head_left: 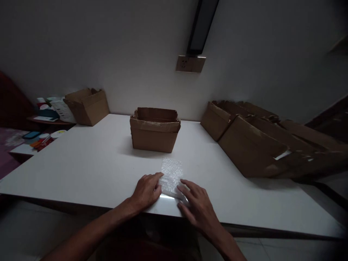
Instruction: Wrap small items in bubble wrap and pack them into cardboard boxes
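Note:
A small clear sheet of bubble wrap [172, 172], seemingly folded or bag-like, lies on the white table [89, 163] near its front edge. My left hand [146, 190] has its fingers curled on the wrap's left edge, with the thumb close to the near corner. At the right near corner, my right hand [199, 204] has the wrap's edge between thumb and fingers, which are bent and slightly apart. Whether anything lies inside the wrap cannot be made out. Just beyond it stands an open cardboard box [154, 139], its contents hidden.
Several open cardboard boxes [252, 145] stand together on the right. Another cardboard box [95, 108] sits at the back left, near a side shelf with bottles [43, 105]. A wall socket [190, 64] is above the table's back edge.

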A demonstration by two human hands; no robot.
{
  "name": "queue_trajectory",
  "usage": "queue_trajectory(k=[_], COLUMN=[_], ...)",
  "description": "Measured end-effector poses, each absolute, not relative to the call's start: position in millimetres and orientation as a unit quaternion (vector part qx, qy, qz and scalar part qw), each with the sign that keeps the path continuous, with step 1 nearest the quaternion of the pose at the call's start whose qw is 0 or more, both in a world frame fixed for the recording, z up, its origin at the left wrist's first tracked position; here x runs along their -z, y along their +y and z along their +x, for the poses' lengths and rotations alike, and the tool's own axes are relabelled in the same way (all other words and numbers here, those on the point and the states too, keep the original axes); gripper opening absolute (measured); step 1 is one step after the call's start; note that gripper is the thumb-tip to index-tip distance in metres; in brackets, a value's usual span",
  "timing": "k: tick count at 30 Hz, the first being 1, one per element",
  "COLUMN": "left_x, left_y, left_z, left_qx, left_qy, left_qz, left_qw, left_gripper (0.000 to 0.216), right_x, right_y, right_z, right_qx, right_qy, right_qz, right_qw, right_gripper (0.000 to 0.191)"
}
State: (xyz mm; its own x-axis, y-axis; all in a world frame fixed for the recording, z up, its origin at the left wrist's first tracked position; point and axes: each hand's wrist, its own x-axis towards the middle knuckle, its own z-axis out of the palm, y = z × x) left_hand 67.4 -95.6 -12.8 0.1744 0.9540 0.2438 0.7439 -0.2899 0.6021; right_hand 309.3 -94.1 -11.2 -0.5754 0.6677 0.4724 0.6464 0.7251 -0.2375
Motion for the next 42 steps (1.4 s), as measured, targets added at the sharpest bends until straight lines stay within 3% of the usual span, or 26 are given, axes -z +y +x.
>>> queue_trajectory(k=[3,7,17,22,25,29,35,39,42], left_x=[13,12,0,1,3,4,2,0,1], left_y=[-99,-105,-105,-94,-90,-89,-99,-101,-96], left_z=[67,63,66,69,70,71,67,66,69], left_qx=[-0.332,-0.338,-0.319,-0.285,-0.269,-0.298,-0.347,-0.327,-0.310], left_qy=[0.545,0.475,0.565,0.590,0.589,0.567,0.453,0.492,0.522], left_qz=[0.757,0.806,0.717,0.727,0.740,0.753,0.806,0.775,0.759], left_qw=[0.137,0.103,0.255,0.209,0.181,0.149,0.156,0.224,0.235], left_gripper=[0.038,0.039,0.034,0.034,0.033,0.027,0.035,0.038,0.038], right_x=[15,15,4,9,7,7,14,15,15], right_y=[-87,-78,-82,-89,-94,-92,-87,-89,-91], right_z=[300,291,297,306,306,298,293,296,299], right_qx=[-0.003,-0.009,-0.220,-0.075,0.005,0.015,-0.032,-0.095,-0.042], right_qy=[-0.898,-0.894,-0.807,-0.811,-0.858,-0.890,-0.861,-0.847,-0.839], right_qz=[-0.364,-0.352,-0.455,-0.423,-0.359,-0.344,-0.355,-0.381,-0.399], right_qw=[0.248,0.277,0.305,0.396,0.367,0.300,0.363,0.359,0.367], right_gripper=[0.031,0.030,0.028,0.024,0.030,0.029,0.018,0.019,0.024])
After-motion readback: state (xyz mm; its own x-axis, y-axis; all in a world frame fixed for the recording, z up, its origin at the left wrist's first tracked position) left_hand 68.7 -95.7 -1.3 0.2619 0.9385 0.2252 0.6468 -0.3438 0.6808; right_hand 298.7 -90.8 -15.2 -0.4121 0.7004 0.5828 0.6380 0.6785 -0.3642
